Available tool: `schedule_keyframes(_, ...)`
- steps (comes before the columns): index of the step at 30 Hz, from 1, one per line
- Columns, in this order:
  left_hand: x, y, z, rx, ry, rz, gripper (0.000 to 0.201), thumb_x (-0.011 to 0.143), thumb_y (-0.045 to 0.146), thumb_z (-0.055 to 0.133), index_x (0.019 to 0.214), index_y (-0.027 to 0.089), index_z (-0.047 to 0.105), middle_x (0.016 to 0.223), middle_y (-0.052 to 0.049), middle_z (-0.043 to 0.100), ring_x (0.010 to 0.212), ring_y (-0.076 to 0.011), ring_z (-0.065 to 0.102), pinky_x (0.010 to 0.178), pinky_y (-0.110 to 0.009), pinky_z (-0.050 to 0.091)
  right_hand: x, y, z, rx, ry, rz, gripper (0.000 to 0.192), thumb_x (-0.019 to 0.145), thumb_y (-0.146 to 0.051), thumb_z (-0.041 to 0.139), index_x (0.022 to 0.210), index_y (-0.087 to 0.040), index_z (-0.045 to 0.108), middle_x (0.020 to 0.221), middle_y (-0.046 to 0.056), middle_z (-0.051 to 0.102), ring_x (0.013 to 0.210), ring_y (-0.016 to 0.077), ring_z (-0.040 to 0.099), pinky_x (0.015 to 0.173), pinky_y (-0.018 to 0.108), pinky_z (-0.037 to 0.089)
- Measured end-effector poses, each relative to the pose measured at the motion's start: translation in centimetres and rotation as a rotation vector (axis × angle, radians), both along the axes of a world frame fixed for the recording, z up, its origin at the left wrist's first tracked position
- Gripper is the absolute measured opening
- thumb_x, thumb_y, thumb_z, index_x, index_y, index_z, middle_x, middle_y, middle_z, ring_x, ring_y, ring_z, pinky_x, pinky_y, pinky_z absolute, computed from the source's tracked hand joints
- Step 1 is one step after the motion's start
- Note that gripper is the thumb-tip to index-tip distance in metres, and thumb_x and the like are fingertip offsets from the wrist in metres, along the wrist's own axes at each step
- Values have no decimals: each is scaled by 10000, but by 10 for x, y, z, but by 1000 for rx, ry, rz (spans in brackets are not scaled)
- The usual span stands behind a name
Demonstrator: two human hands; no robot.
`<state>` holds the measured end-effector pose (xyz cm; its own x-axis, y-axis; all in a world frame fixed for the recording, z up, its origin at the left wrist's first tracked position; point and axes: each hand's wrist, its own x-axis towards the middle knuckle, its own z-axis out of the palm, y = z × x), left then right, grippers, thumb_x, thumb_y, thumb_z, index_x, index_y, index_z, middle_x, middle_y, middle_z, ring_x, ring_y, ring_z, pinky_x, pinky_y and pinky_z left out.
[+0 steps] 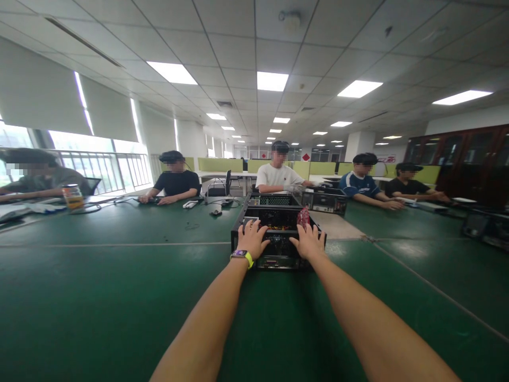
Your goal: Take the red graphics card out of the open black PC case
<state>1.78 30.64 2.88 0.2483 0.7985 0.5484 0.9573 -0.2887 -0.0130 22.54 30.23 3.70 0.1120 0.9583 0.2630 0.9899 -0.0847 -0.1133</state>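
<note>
A black computer case (pixel 277 262) with its top off lies on the green table in front of me, its rear panel with metal ports facing me. On its left near edge rests my left hand (pixel 251 239), with fingers spread and a watch with a yellow-green strap on the wrist. My right hand (pixel 310 241) lies over the right near edge, its fingers also apart and the thumb pointing inward. Just beyond the right fingers a red patterned piece (pixel 303 217) stands up; its kind is unclear. Red and yellow wires (pixel 278 228) show inside the case.
Across the green table (pixel 119 297) sits a person in a white shirt (pixel 274 175) behind another opened computer case (pixel 324 200). Several other people work along both sides. Dark cables and an adapter (pixel 216 211) lie left of my case; a jar (pixel 73 197) stands farther left.
</note>
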Motion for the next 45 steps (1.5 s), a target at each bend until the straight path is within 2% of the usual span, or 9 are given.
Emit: schedule_keyframes(45,-1,8,-4,48,1,-27,472,827,448,521,1275,313,464,1432,-85,342,1319,-343,217,1041,-589,165,3,6,-4,57,29,19,634,877,-569,372,1423,-259,286,1483,103,237,1348,336,138,1051,536,15)
